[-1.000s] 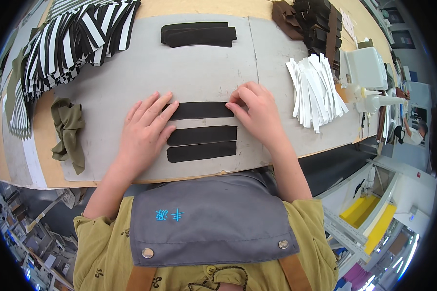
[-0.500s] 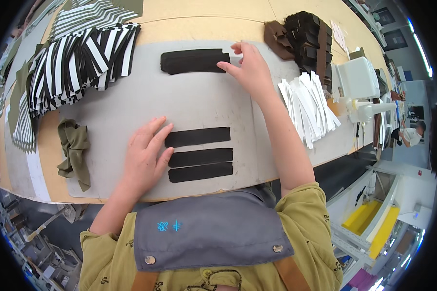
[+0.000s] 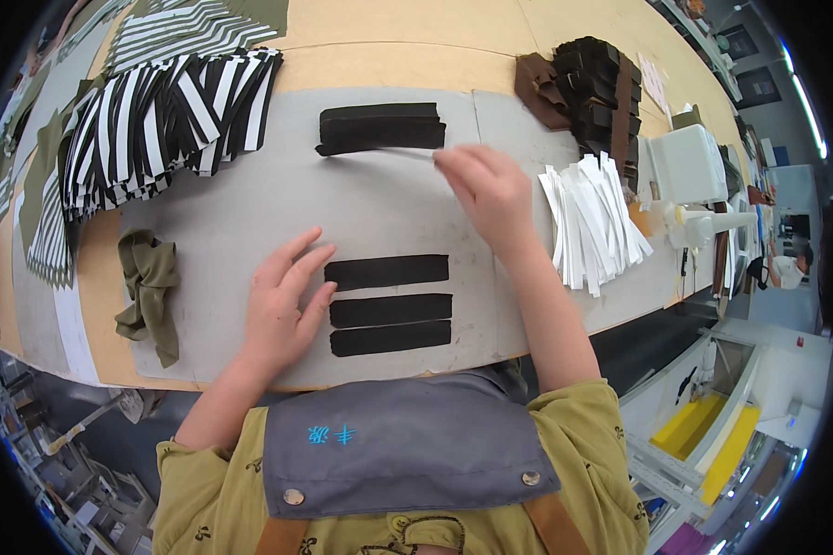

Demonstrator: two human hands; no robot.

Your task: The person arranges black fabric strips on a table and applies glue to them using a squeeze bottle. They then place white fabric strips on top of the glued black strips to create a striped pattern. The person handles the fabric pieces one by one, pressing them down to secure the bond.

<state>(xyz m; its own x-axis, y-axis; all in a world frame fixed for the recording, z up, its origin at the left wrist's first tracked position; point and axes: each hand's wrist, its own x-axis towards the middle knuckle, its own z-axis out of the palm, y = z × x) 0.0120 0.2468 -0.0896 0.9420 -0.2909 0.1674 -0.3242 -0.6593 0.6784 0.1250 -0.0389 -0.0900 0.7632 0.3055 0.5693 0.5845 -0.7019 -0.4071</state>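
A stack of black strips (image 3: pixel 379 118), apparently cloth or leather, lies toward the far side of the grey board. My right hand (image 3: pixel 493 196) pinches the right end of the front strip, which lifts a little off the board. Closer to me, three more black strips lie flat one behind another: the far one (image 3: pixel 387 272), the middle one (image 3: pixel 391 311) and the near one (image 3: pixel 391 338). Beside their left ends rests my left hand (image 3: pixel 287 301), open with fingers spread and holding nothing. Its fingertips are close to the far strip; whether they touch it I cannot tell.
Black-and-white strips (image 3: pixel 157 129) are piled at the left, near a crumpled olive cloth (image 3: pixel 146 287). White strips (image 3: pixel 588 222) lie right of my right forearm. Behind them are dark brown pieces (image 3: pixel 597 97), a white container (image 3: pixel 687 162) and a white bottle (image 3: pixel 703 225).
My right hand has drawn back toward me from the stack, its fingers now pinched on a strip's end. That strip has come partly away from the stack. My left hand stays by the three strips.
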